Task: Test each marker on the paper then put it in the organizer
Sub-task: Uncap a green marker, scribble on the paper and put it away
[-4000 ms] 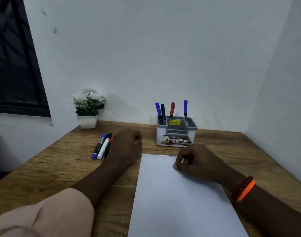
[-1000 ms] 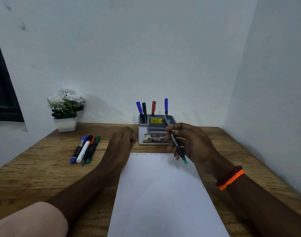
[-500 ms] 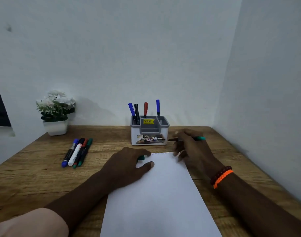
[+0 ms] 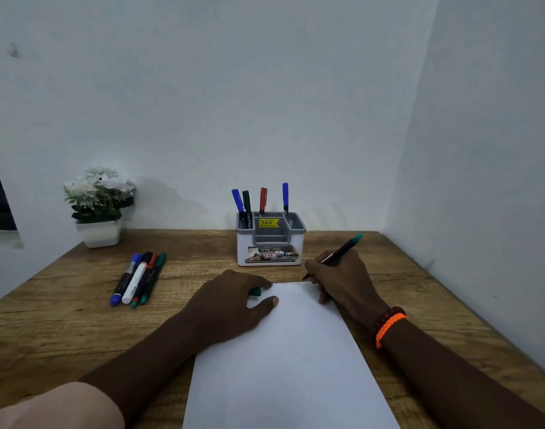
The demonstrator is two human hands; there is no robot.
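Head camera view of a wooden bench [image 4: 388, 274] against a white wall. A right hand [image 4: 342, 280] grips a green marker [image 4: 339, 253] like a pen, its tip at the far edge of a white paper sheet [image 4: 283, 366], apparently ready to test it. A left hand [image 4: 231, 298] presses the sheet steady, its fingers curled around a green cap [image 4: 255, 291]. A grey organizer [image 4: 269, 252] at the far centre holds four markers. Four more markers [image 4: 138, 278] lie at far left, near a potted white flower [image 4: 99, 202].
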